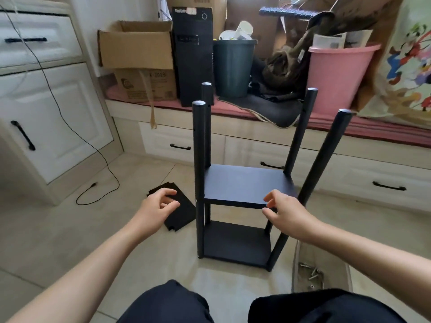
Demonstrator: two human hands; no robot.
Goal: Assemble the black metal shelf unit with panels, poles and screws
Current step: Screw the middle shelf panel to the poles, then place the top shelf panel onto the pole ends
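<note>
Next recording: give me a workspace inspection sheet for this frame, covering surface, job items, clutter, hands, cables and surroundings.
Surface: pale tiled floor.
Job's things: shelf unit stands upright with two panels fitted; four poles rise above the upper panel, the near right pole leaning outward. Spare panels lie flat on the floor to its left. Screws lie loose at lower right.
Clutter: nothing else seen on the floor.
Hands: left hand hovers loosely curled, holding nothing; right hand has its fingers at the upper panel's front edge.
Cables: black cable trails from the cabinet onto the floor.
Surroundings: bench with cardboard box, computer tower, dark bin, pink bucket.
</note>
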